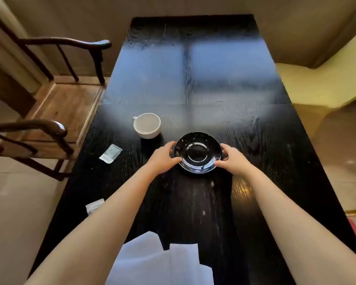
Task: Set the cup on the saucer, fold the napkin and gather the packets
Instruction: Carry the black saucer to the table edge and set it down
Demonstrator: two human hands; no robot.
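On the dark counter (193,202) my left hand (162,159) and right hand (232,160) clasp the black saucer's (197,154) opposite rims; the white cup (146,125) stands apart, up-left. One packet (110,153) lies left; the napkin (158,262) lies unfolded nearest me.

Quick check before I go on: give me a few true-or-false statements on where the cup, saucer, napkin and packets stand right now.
1. The white cup sits on the black saucer. False: it stands on the table, apart from the saucer, to its left and farther away.
2. The left hand and right hand both touch the saucer's rim. True.
3. The cup lies tipped on its side. False: it is upright.
4. One packet lies near the table's left edge. True.
5. The napkin lies at the near edge. True.
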